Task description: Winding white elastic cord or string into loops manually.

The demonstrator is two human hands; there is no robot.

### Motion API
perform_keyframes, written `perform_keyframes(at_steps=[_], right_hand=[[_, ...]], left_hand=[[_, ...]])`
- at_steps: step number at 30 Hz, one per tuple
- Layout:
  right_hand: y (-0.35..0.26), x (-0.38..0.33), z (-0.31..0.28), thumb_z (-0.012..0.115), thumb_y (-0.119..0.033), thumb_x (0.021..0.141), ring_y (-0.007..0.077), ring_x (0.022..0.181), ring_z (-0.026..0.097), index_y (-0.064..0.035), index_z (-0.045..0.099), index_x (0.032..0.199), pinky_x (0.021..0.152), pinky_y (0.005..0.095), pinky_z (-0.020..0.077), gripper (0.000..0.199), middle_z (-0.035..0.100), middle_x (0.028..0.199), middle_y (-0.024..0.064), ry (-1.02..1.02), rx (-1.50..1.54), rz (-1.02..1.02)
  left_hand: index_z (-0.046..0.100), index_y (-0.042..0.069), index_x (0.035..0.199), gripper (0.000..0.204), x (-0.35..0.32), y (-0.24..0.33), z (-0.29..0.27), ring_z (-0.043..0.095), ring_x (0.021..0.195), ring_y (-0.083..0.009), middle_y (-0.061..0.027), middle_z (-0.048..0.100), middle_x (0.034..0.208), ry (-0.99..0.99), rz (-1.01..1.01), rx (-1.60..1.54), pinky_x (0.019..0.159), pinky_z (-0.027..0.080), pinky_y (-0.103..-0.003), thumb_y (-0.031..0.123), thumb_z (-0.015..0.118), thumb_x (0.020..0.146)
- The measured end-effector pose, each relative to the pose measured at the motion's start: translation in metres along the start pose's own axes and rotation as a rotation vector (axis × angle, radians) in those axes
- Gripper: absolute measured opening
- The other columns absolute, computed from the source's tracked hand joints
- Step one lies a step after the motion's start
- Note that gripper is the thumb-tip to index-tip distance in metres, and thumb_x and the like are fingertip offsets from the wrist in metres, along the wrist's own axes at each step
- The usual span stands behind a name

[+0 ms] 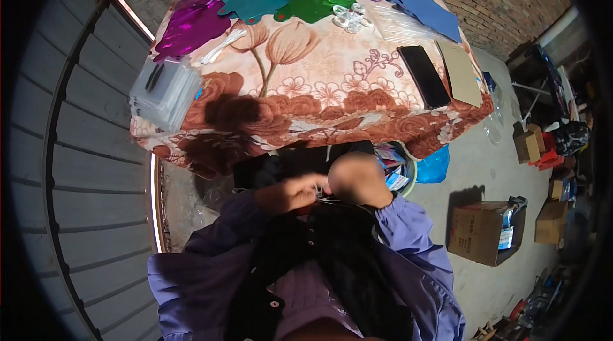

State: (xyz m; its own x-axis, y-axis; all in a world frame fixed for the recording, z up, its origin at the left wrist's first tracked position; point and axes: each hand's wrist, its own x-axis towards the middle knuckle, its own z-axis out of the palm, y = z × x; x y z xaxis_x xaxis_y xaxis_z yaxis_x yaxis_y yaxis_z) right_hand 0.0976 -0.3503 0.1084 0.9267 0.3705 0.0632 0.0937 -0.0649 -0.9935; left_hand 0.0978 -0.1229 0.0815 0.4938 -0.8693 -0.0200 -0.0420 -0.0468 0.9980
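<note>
We have both hands low, close to our chest, just past the near edge of the table (pixel 370 95). Our left hand (pixel 290 194) has its fingers bent toward some thin white string (pixel 327 200), which is between our two hands. We cannot tell if those fingers are clamped on it. Our right hand (pixel 359 179) is just beside the string, but it is a big blur, so we cannot tell if its fingers are apart or together.

Under our hands is a black thing (pixel 294 163). To its right is a tub (pixel 414 172) with a pale green rim, full of small packs.

The table has a flowery cloth. On its left side we see a pile of clear bags (pixel 163 101), with a bunch of white strips (pixel 222 46) near it. At the back are shiny sheets: pink-purple (pixel 191 25), teal (pixel 254 1) and green (pixel 313 4). A black phone (pixel 424 76) lies on the right, beside a tan card (pixel 460 74).
</note>
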Motion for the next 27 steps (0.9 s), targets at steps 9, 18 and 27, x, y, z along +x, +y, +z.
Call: perform_keyframes(at_steps=[9,18,27], right_hand=[[0.001,0.007,0.004,0.056,-0.004,0.089,0.0095,0.058,0.054,0.0031,0.065,0.081,0.053,0.0253,0.0434,0.014,0.059,0.066,0.0055,-0.035,-0.005,0.006],[0.004,0.019,0.012,0.058,-0.005,0.088,0.0095,0.060,0.055,0.0043,0.064,0.083,0.055,0.0235,0.0443,0.012,0.061,0.068,0.0045,-0.010,0.118,-0.036],[0.002,0.019,0.007,0.059,-0.008,0.089,0.0092,0.062,0.054,0.0026,0.064,0.082,0.056,0.0247,0.0431,0.014,0.061,0.070,0.0045,-0.081,0.034,-0.008]], left_hand=[[0.041,0.000,0.129,0.035,0.001,-0.005,-0.004,0.045,0.120,-0.0158,-0.0081,0.049,0.125,-0.015,0.017,-0.048,0.103,0.033,-0.034,0.018,0.041,0.100],[0.039,0.002,0.136,0.050,-0.008,0.001,-0.018,0.041,0.127,-0.0203,-0.0123,0.048,0.130,0.125,-0.077,0.009,0.106,0.030,-0.038,0.034,0.043,0.098],[0.044,-0.001,0.132,0.043,-0.008,0.015,-0.023,0.047,0.120,-0.0215,-0.0120,0.052,0.126,0.073,0.031,0.052,0.098,0.038,-0.037,0.022,0.045,0.096]])
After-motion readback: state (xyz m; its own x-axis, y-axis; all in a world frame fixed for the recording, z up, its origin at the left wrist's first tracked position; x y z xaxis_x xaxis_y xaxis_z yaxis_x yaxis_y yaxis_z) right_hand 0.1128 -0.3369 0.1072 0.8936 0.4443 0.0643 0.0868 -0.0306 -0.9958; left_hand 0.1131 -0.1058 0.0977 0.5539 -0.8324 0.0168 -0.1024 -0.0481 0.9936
